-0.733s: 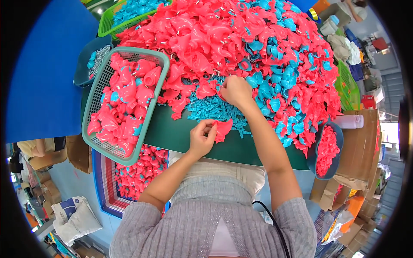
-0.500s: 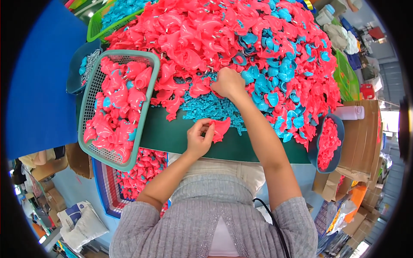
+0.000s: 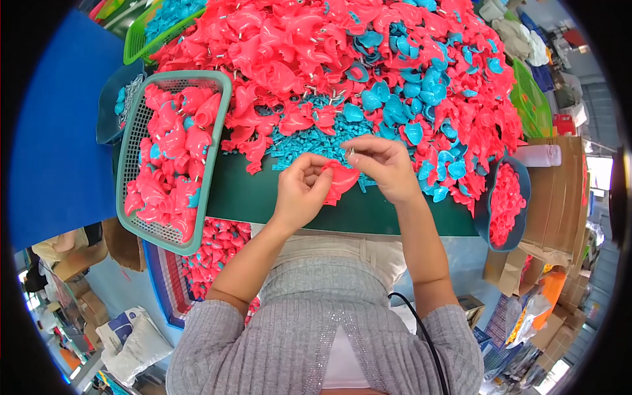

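Observation:
My left hand pinches a curved pinkish-red plastic shell above the front part of the green table. Close to the shell's right side, my right hand has thumb and forefinger together on a small silvery metal pin. The pin is tiny, and its exact shape is hard to make out. Just beyond both hands lies a heap of small blue plastic pieces. Behind it rises a large pile of pinkish-red shells, mixed with cupped blue parts toward the right.
A grey-green basket of red-and-blue assembled parts stands at the left. Beside it is a dark bin with metal pins. A dark blue bin of small red parts sits at the right table edge, near a cardboard box.
My right hand has drawn back from the pile toward my left hand, now with a metal pin in its fingers. The left hand has risen slightly with the shell.

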Demonstrator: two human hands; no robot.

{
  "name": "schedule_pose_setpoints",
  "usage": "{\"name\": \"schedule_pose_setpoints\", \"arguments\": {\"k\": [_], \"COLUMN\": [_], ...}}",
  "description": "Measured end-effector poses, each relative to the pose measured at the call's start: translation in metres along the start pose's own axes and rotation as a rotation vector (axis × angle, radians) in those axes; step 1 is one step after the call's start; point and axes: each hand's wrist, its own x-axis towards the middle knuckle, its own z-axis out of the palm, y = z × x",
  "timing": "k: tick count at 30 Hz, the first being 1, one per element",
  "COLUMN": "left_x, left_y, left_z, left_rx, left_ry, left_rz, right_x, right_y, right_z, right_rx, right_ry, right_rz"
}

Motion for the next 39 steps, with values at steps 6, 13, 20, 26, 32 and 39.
{"name": "schedule_pose_setpoints", "arguments": {"k": [6, 13, 20, 26, 32, 39], "left_x": [-0.009, -0.014, -0.021, -0.031, -0.041, -0.026], "left_y": [0.014, 0.020, 0.016, 0.007, -0.032, -0.053], "left_z": [0.015, 0.023, 0.019, 0.013, 0.012, -0.005], "left_rx": [0.031, -0.001, 0.069, 0.199, 0.007, -0.102], "left_ry": [-0.037, -0.047, -0.063, -0.075, -0.042, 0.114], "left_rz": [-0.016, -0.029, -0.052, -0.017, -0.114, -0.196], "right_x": [-0.021, -0.027, -0.034, -0.037, -0.052, -0.063], "right_y": [0.005, -0.001, 0.000, 0.027, 0.063, 0.078], "right_z": [-0.005, -0.001, 0.006, 0.000, 0.006, -0.022], "right_rx": [0.153, 0.134, 0.048, 0.009, 0.136, -0.870], "right_ry": [-0.053, -0.036, -0.018, -0.034, 0.063, 0.490], "right_rz": [-0.018, -0.058, 0.022, 0.038, 0.173, -0.097]}}
